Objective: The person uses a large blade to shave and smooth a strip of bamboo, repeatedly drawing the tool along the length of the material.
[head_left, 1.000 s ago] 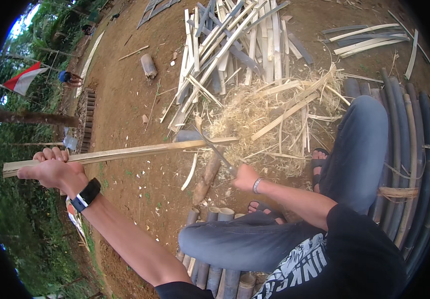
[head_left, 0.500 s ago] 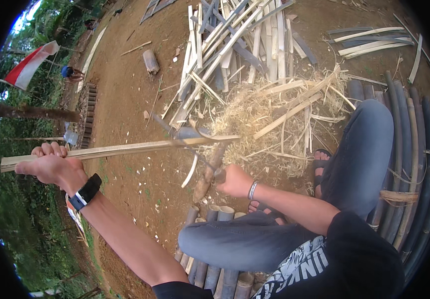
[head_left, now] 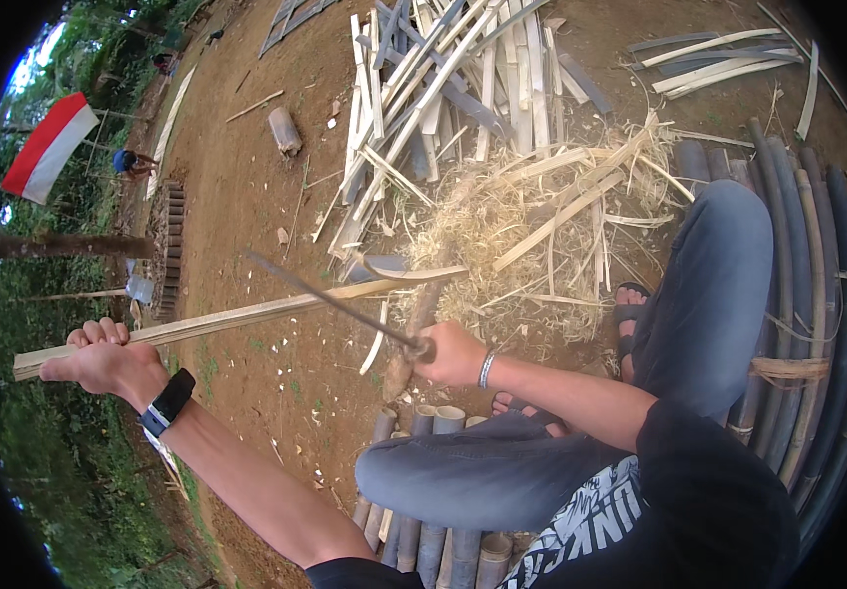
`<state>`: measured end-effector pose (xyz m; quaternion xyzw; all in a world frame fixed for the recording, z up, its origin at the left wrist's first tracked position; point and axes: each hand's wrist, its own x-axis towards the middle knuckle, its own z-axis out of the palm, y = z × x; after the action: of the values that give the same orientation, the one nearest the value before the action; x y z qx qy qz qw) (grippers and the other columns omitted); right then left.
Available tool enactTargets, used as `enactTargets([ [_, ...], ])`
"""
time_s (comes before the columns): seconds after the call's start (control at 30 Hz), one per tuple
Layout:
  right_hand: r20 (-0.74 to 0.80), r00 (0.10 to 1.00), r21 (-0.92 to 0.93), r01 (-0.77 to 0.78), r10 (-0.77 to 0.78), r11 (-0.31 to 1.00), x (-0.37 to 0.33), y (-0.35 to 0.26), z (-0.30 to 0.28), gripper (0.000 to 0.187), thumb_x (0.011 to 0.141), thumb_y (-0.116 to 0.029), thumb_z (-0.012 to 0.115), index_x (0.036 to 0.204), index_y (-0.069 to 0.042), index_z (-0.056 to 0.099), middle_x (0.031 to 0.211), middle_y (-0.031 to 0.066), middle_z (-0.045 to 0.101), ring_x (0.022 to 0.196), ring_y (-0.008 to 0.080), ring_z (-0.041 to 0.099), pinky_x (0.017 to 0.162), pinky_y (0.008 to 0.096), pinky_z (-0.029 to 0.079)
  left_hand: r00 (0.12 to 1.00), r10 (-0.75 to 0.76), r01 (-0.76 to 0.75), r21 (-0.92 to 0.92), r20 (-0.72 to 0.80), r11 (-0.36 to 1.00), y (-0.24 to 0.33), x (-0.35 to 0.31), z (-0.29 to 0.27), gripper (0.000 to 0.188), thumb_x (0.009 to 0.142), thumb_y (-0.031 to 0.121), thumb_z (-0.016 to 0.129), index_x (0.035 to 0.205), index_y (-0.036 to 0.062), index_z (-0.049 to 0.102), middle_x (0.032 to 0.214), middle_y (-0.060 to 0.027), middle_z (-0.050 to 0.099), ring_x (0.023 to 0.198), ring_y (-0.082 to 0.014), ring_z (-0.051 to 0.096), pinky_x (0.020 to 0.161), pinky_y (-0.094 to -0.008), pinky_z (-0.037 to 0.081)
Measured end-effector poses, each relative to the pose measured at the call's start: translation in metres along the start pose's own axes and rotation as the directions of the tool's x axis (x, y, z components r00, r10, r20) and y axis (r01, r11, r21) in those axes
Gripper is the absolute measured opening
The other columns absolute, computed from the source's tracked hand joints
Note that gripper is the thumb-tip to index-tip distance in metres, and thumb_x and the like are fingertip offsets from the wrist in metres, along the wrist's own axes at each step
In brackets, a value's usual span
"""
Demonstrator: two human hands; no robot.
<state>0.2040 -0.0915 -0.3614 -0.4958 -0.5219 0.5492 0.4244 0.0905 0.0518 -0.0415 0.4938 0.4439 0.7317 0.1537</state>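
Clock directions read from the middle of the view: one long, pale bamboo strip [head_left: 217, 319], set from 9 o'clock to just past the centre, its right end laid across a short log [head_left: 400, 373]; a curled sliver [head_left: 381, 273] is raised along its upper edge near that end. Its outer end, at 9 o'clock, is gripped by the left hand [head_left: 104, 358], fingers closed over it. One long dark blade [head_left: 364, 322], pointed toward 10 o'clock, is held by the right hand [head_left: 453, 355], closed on the handle just below centre at 5 o'clock; the strip is crossed by it in view, but contact cannot be told. Pale shavings [head_left: 521, 231] are heaped at 2 o'clock; split strips [head_left: 517, 98] are piled at 12 and a smaller stack [head_left: 718, 64] is laid farther out at 2. Dark bamboo poles [head_left: 787, 324] are bundled at 3 o'clock, bound by a tan tie [head_left: 787, 368]; cut poles [head_left: 433, 550] are ranged at 6, beneath a bent leg [head_left: 482, 486]. Surface: brown earth [head_left: 222, 196], flecked with pale chips. Outdoor surroundings: a log section [head_left: 285, 131] at 11; a red-and-white flag [head_left: 50, 147] and a distant person in blue [head_left: 127, 160] at 10; the left margin is filled with green trees [head_left: 60, 442].
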Motion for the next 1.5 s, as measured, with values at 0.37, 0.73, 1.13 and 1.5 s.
enactTargets([
  [0.37, 0.019, 0.992, -0.021, 0.127, -0.127, 0.992, -0.020, -0.032, 0.001, 0.024, 0.071, -0.018, 0.065, 0.078, 0.005, 0.066, 0.069, 0.0226, 0.064, 0.065, 0.0331, 0.066, 0.064, 0.0392, 0.053, 1.000, 0.014, -0.014, 0.016, -0.019, 1.000, 0.002, 0.005, -0.001, 0.058, 0.093, 0.065, 0.008, 0.068, 0.0146, 0.020, 0.054, 0.0001, 0.020, 0.047, -0.0125, 0.017, 0.040, -0.0265, 0.014],
  [0.73, 0.005, 1.000, -0.039, 0.001, -0.001, 0.999, -0.014, -0.016, -0.008, 0.021, 0.071, -0.019, 0.065, 0.072, 0.002, 0.063, 0.064, 0.0196, 0.063, 0.062, 0.0308, 0.064, 0.066, 0.0385, 0.052, 1.000, 0.011, -0.011, 0.032, 0.013, 0.999, 0.003, 0.004, 0.006, 0.058, 0.092, 0.065, 0.007, 0.069, 0.0144, 0.021, 0.055, 0.0005, 0.020, 0.047, -0.0126, 0.017, 0.040, -0.0255, 0.015],
  [1.13, -0.159, 0.872, -0.147, -0.484, 0.463, 0.862, -0.001, 0.123, 0.000, 0.030, 0.062, -0.016, 0.067, 0.074, 0.011, 0.064, 0.074, 0.0311, 0.062, 0.075, 0.0406, 0.066, 0.071, 0.0419, 0.053, 1.000, 0.025, -0.025, 0.010, 0.009, 1.000, 0.004, 0.005, -0.001, 0.060, 0.091, 0.067, 0.008, 0.068, 0.0142, 0.023, 0.053, 0.0011, 0.021, 0.044, -0.0107, 0.019, 0.037, -0.0230, 0.016],
  [1.5, -0.027, 0.827, -0.007, -0.562, 0.562, 0.827, 0.001, 0.124, -0.007, 0.025, 0.069, -0.017, 0.068, 0.066, 0.006, 0.062, 0.065, 0.0205, 0.063, 0.054, 0.0279, 0.064, 0.055, 0.0378, 0.052, 0.979, 0.025, 0.017, -0.205, 0.202, 0.979, -0.018, -0.022, -0.034, 0.044, 0.100, 0.041, 0.037, 0.066, 0.0144, 0.031, 0.054, 0.0017, 0.024, 0.045, -0.0084, 0.025, 0.041, -0.0211, 0.025],
])
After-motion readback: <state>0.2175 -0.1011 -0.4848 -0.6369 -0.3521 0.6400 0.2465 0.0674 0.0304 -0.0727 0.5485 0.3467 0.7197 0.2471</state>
